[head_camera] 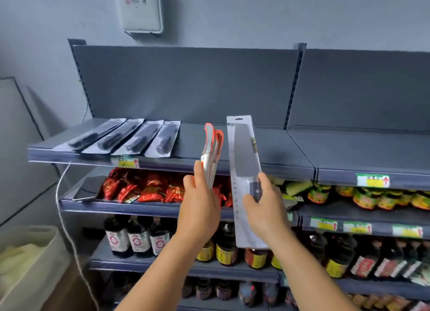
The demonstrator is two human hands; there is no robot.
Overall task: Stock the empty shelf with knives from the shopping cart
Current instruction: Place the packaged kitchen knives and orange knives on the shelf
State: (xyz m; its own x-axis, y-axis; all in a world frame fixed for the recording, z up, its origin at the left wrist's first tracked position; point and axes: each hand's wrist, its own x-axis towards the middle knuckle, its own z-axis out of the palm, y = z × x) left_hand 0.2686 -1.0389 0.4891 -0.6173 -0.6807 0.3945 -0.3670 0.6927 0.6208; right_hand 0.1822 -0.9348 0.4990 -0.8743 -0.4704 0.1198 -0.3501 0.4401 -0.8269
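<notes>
Several packaged black-handled knives (pixel 137 138) lie side by side on the left part of the grey top shelf (pixel 267 152). My left hand (pixel 200 201) holds a few orange-edged knife packs (pixel 213 147) upright, edge-on, in front of the shelf's front lip. My right hand (pixel 265 208) grips a packaged cleaver (pixel 244 157) by its handle end, the card standing almost vertical just right of the orange packs. The shopping cart is out of view.
The top shelf continues to the right past a divider (pixel 295 87). Below are red snack bags (pixel 149 187), dark sauce bottles (pixel 137 238) and jars (pixel 372 199). A white cable (pixel 62 217) hangs at the left, beside a pale bin (pixel 28 259).
</notes>
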